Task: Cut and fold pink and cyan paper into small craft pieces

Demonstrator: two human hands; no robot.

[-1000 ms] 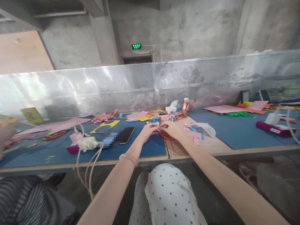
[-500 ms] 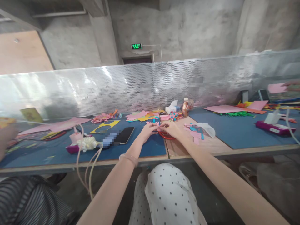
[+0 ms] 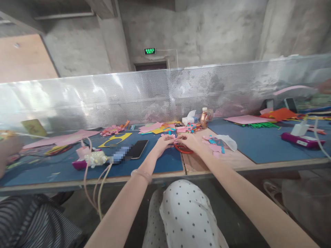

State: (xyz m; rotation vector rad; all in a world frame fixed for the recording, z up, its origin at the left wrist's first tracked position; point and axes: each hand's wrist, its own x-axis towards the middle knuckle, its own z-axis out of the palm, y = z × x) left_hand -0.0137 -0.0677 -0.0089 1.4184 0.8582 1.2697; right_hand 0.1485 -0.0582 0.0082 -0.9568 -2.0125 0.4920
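My left hand (image 3: 164, 143) and my right hand (image 3: 189, 141) meet over the middle of the table, fingertips nearly touching. Both have closed fingers around a small pink piece (image 3: 173, 137), whose shape is too small to make out. Directly below my right hand lies a red-handled tool (image 3: 183, 149), partly covered by the hand. Just behind the hands is a pile of pink, blue and orange cut pieces (image 3: 192, 128). Pink and blue scraps (image 3: 216, 146) lie right of my right hand, beside a translucent white piece (image 3: 228, 142). A black phone (image 3: 139, 149) rests left of my left hand.
A capped bottle (image 3: 204, 119) and a tissue roll (image 3: 188, 119) stand near the perforated metal screen (image 3: 144, 100). Purple power strips (image 3: 301, 140) with cables sit on both sides. Yellow cut-out paper (image 3: 116, 139) lies left. Other people's hands show at both edges.
My hands stay together in nearly the same place. At the far right, a person's pink sheet has moved left and bends, and an orange sheet there has shifted.
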